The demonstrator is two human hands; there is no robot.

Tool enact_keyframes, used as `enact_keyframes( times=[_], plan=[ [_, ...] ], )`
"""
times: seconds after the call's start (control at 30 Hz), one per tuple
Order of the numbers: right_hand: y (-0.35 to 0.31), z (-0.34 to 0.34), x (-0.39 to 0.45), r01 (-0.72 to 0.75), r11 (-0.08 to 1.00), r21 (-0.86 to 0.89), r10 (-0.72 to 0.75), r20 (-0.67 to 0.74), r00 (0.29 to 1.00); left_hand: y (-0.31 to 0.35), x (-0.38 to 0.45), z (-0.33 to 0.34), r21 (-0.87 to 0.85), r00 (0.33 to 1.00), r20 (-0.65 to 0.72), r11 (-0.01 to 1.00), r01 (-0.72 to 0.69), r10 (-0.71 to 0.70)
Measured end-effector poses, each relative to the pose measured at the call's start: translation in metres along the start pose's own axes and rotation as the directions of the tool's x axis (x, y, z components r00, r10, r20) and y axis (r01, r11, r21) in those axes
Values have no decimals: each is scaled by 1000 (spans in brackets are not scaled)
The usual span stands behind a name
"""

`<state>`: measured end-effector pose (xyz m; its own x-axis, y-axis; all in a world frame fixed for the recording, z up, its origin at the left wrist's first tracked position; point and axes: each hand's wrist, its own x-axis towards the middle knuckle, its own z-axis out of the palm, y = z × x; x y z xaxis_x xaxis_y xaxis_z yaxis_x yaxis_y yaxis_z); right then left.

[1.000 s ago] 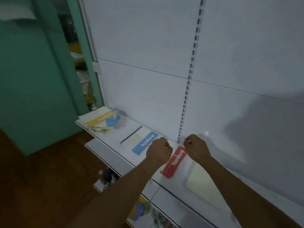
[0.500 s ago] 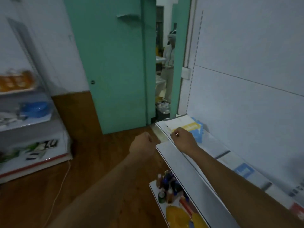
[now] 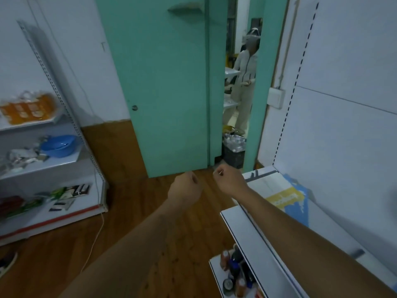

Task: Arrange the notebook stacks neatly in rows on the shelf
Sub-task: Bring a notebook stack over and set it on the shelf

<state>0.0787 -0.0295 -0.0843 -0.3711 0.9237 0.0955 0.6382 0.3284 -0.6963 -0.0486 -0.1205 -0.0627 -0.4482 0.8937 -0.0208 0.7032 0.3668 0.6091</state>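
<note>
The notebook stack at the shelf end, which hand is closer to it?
Right. The right hand hovers just beside the notebook stack; the left hand is farther away, over the floor.

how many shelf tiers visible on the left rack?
3. Top tier holds orange packets, middle tier holds a blue bowl, bottom tier with the red edge holds flat packets. More may sit above the frame.

Open wooden floor (image 3: 133, 222) fills the lower middle of the frame, giving the hands free passage there. At right the shelf (image 3: 247, 233) edge and white back panel (image 3: 343, 136) block the way, with the notebook stack (image 3: 281, 190) occupying the shelf's far end.
</note>
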Motion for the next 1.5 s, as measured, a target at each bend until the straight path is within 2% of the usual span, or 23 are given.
enact_keyframes(
  times=[0.1, 0.27, 0.4, 0.47, 0.57, 0.7, 0.8, 0.87, 1.03, 1.13, 1.2, 1.3, 1.43, 1.5],
  plan=[
    [13, 0, 22, -37, 999, -12, 37, -18, 999, 10, 31, 18, 24, 996, 73, 998, -56, 54],
    [48, -18, 54, -177, 984, -12, 174, -100, 980, 34, 89, 55, -34, 964, 196, 984, -174, 177],
    [82, -45, 55, -361, 931, -44, 341, -239, 909, 60, 129, 88, -62, 896, 340, 958, -281, 285],
    [96, -55, 48, -456, 888, -50, 418, -323, 849, 70, 143, 102, -74, 836, 431, 936, -344, 341],
    [110, -62, 33, -602, 798, -18, 532, -446, 719, 80, 159, 121, -102, 739, 523, 892, -441, 425],
    [120, -50, 5, -785, 617, 56, 724, -431, 538, 78, 165, 148, -49, 620, 647, 835, -547, 444],
    [120, -33, -14, -871, 474, 128, 807, -458, 372, 70, 161, 160, -69, 571, 684, 819, -569, 454],
    [117, -25, -19, -891, 427, 157, 820, -482, 308, 67, 158, 163, -85, 552, 687, 807, -585, 472],
    [114, -14, -8, -875, 465, 134, 801, -484, 352, 69, 157, 161, -92, 546, 672, 788, -608, 500],
    [115, -8, -2, -874, 449, 186, 815, -487, 314, 71, 154, 156, -106, 509, 717, 797, -595, 476],
    [116, -8, 0, -862, 440, 253, 828, -485, 281, 71, 154, 153, -122, 527, 717, 827, -548, 455],
    [120, -13, -2, -846, 446, 293, 841, -461, 283, 70, 154, 143, -202, 547, 689, 851, -485, 475],
    [118, -23, -9, -735, 574, 361, 771, -540, 337, 80, 150, 130, -332, 530, 649, 830, -448, 546],
    [112, -31, -15, -645, 605, 466, 758, -585, 288, 88, 141, 123, -397, 498, 677, 839, -371, 541]
  ],
)
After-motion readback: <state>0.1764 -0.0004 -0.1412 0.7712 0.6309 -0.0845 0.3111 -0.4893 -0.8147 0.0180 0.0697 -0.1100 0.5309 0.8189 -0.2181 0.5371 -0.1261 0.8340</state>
